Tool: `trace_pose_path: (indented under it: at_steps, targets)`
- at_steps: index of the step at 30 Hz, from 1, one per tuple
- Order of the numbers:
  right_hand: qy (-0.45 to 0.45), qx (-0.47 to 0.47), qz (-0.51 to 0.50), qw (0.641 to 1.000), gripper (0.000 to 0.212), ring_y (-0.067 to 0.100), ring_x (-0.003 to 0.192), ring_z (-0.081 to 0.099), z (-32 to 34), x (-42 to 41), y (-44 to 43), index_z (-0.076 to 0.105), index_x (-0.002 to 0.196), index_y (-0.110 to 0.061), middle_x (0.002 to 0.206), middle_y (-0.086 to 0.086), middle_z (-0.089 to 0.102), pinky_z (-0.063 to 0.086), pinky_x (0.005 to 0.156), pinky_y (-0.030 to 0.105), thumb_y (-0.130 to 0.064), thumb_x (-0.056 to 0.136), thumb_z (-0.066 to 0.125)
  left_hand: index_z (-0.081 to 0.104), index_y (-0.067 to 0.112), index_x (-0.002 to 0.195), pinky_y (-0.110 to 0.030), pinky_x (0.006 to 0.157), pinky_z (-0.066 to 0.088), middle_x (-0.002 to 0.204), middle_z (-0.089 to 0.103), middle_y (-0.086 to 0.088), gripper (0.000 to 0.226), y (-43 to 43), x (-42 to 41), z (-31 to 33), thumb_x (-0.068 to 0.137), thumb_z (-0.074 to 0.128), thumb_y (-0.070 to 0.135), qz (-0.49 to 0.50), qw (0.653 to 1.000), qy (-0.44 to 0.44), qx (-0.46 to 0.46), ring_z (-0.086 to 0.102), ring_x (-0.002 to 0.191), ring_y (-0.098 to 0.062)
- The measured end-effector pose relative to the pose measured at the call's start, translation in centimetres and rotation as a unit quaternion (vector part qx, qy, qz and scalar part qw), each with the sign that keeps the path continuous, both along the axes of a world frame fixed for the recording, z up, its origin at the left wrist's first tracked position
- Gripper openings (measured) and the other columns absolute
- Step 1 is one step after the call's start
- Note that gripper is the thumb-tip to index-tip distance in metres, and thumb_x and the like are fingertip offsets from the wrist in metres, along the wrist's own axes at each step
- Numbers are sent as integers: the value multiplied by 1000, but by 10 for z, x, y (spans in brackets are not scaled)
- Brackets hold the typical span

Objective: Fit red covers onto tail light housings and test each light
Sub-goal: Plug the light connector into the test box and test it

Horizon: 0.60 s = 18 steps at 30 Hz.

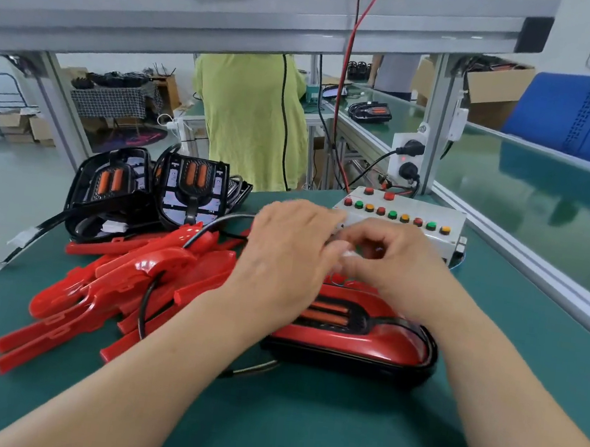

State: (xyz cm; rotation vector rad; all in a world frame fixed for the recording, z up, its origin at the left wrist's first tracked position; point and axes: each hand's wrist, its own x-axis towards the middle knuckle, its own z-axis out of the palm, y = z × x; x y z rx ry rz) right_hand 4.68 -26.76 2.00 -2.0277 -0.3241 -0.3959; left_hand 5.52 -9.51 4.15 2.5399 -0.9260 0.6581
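Pinching a small white plastic connector [347, 253] with the curled fingers [372, 237] of left hand [286, 255] and right hand [402, 272], just above the glossy red-covered black tail light housing [350, 336] lying flat on the green-matted table [300, 426]. Probably light, stiff, slippery on the gloss; best held by the black rim, never by the thin wire. Beside a heap of loose red plastic covers [113, 287]; workshop with aluminium framing [235, 21] beyond.
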Motion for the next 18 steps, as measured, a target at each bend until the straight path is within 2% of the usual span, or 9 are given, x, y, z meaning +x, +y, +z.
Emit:
trace_pose_path:
  at_steps: [1, 3, 5, 7, 8, 10, 12, 16, 18]
  targets:
    - [-10, -10, -1, 1000, 22, -2, 57, 44, -1, 0, 2, 73, 75, -32, 64, -5, 61, 38, 57, 11, -12, 72, 83, 57, 19, 131, -47, 110, 28, 110, 65, -1, 40, -6, 3, 0, 102, 39, 40, 6, 999, 19, 40, 54, 112, -24]
    - [11, -12, 17, 1000, 20, -4, 61, 52, -1, -1, -1, 73, 77, -28, 70, -9, 68, 43, 62, 9, -13, 71, 84, 60, 21, 120, -41, 98, 36, 85, 64, 2, 45, -10, 8, -1, 98, 37, 52, 2, 997, 42, 66, 57, 88, -24]
    - [81, 27, 54, 995, 22, 0, 75, 65, 0, 1, -12, 75, 87, -25, 82, -8, 75, 51, 72, 11, -18, 70, 87, 67, 19, 111, -41, 83, 42, 70, 59, 4, 52, -5, 11, -5, 91, 40, 59, -30, 997, 67, 0, 53, 73, -21]
    - [120, 45, 13, 992, 17, 6, 84, 70, -4, 10, -25, 75, 93, -23, 89, -4, 77, 53, 77, 16, -16, 79, 82, 74, 22, 104, -41, 82, 43, 71, 59, 5, 51, 3, 12, -10, 86, 45, 59, -51, 992, 90, -72, 55, 77, -19]
    - [117, 7, -50, 992, 14, 7, 88, 69, -7, 14, -30, 74, 96, -22, 94, -4, 76, 51, 79, 17, -13, 85, 76, 76, 24, 102, -40, 83, 43, 71, 56, 5, 47, 6, 13, -12, 84, 48, 58, -55, 988, 107, -97, 55, 80, -18]
    - [122, -116, -154, 974, 24, 15, 103, 65, -16, 22, -37, 72, 112, -17, 113, 1, 72, 47, 92, 24, -5, 94, 61, 77, 27, 100, -35, 85, 43, 74, 56, 5, 43, 13, 14, -17, 82, 51, 56, -55, 981, 130, -133, 55, 84, -16]
    - [162, -224, -171, 946, 34, 21, 114, 60, -24, 26, -39, 67, 124, -18, 124, 4, 66, 45, 100, 29, -6, 94, 57, 77, 29, 98, -30, 83, 44, 78, 60, 9, 40, 17, 16, -19, 83, 52, 56, -43, 976, 132, -166, 56, 85, -12]
    - [180, -256, -176, 933, 28, 19, 97, 59, -27, 24, -38, 70, 119, -30, 101, -4, 62, 43, 82, 26, -32, 91, 68, 74, 29, 93, -25, 80, 44, 79, 63, 18, 38, 19, 18, -25, 85, 51, 57, -29, 961, 140, -235, 58, 83, -6]
    - [181, -281, -160, 929, 28, 21, 106, 60, -28, 24, -33, 70, 119, -32, 112, 0, 67, 43, 86, 27, -35, 91, 65, 72, 29, 88, -23, 78, 45, 82, 65, 15, 36, 19, 18, -29, 85, 51, 58, -35, 957, 149, -245, 60, 81, -5]
